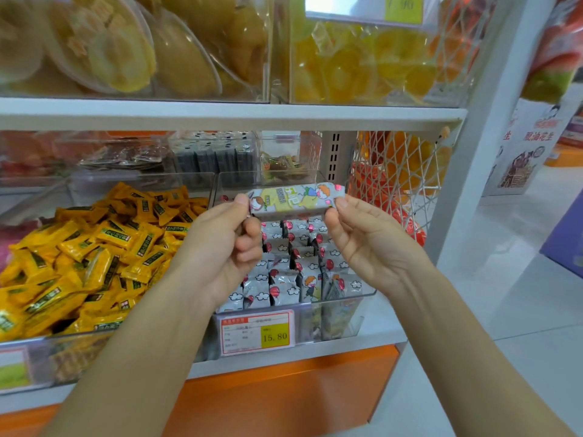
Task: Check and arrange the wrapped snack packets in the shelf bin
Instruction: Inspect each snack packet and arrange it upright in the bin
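A long grey snack packet [295,198] with cartoon children printed on it is held level above the clear shelf bin [342,316]. My left hand [225,244] pinches its left end between thumb and fingers. My right hand [362,238] pinches its right end. Below the hands, the bin holds several matching grey packets [284,288] with clouds and red balloons, standing upright in rows. My left hand and forearm hide the bin's left side.
A price tag [257,332] reading 15.80 is fixed to the bin's front. To the left lies a clear bin of yellow wrapped snacks [94,257]. A white wire mesh basket [397,181] hangs on the right. Clear bins of yellow dried fruit [362,61] fill the shelf above.
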Demonstrator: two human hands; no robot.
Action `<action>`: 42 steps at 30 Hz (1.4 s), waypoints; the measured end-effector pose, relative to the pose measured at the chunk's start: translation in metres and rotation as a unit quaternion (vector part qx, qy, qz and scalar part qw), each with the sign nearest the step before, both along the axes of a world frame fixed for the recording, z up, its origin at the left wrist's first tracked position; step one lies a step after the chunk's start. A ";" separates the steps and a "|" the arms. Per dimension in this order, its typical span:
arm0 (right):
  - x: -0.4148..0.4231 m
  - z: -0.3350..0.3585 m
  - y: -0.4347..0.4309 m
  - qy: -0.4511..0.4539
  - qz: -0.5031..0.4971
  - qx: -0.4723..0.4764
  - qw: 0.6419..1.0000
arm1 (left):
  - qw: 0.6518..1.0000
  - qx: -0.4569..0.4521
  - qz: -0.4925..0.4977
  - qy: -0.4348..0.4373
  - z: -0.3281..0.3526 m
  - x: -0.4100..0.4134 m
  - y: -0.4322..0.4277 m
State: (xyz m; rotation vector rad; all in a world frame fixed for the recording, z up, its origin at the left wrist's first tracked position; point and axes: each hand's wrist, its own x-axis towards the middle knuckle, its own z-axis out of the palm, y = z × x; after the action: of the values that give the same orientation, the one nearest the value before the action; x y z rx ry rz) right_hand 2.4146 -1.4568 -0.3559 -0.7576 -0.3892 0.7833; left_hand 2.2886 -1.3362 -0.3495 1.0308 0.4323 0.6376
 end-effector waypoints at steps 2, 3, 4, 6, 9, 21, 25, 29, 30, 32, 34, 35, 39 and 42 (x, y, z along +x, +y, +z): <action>0.001 0.000 0.000 0.010 0.000 0.012 1.000 | 0.998 -0.053 -0.024 -0.021 0.001 0.000 0.000; 0.001 -0.001 0.000 0.005 -0.004 0.015 1.000 | 0.997 -0.062 -0.029 -0.026 0.001 0.000 0.000; 0.002 -0.001 0.000 -0.012 -0.012 0.014 1.000 | 0.998 -0.053 -0.027 -0.025 0.001 0.000 0.001; 0.002 -0.004 0.000 -0.079 -0.046 -0.008 0.996 | 1.000 0.022 -0.005 0.003 0.000 0.000 0.000; 0.002 -0.008 -0.001 -0.191 -0.122 -0.056 0.972 | 0.981 0.173 0.047 0.069 -0.003 0.003 -0.002; -0.002 -0.007 0.001 -0.263 -0.178 -0.126 0.940 | 0.954 0.275 0.076 0.090 -0.007 0.002 0.001; -0.003 -0.006 0.000 -0.302 -0.165 -0.142 0.928 | 0.939 0.320 0.075 0.102 -0.007 0.000 0.001; -0.005 -0.007 0.000 -0.359 -0.201 -0.169 0.896 | 0.933 0.340 0.068 0.100 -0.004 -0.001 -0.001; -0.005 -0.007 0.001 -0.358 -0.208 -0.165 0.895 | 0.934 0.335 0.065 0.100 -0.004 0.000 -0.001; -0.006 -0.007 0.001 -0.359 -0.219 -0.162 0.893 | 0.937 0.330 0.063 0.095 -0.004 0.000 -0.003; -0.006 -0.007 0.002 -0.364 -0.230 -0.166 0.887 | 0.929 0.350 0.072 0.096 -0.004 0.000 -0.004; -0.006 -0.008 0.002 -0.366 -0.238 -0.167 0.884 | 0.922 0.366 0.077 0.100 -0.004 0.000 -0.004; -0.010 -0.009 0.003 -0.376 -0.273 -0.168 0.869 | 0.893 0.423 0.088 0.124 -0.005 0.001 -0.006; -0.013 -0.008 0.003 -0.384 -0.280 -0.169 0.864 | 0.878 0.449 0.106 0.131 -0.006 0.003 -0.008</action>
State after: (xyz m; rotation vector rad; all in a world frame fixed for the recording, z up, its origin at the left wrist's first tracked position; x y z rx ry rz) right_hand 2.4014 -1.4535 -0.3641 -1.4373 -0.7096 -0.0466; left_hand 2.2914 -1.3447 -0.3557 1.9924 0.4974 0.9330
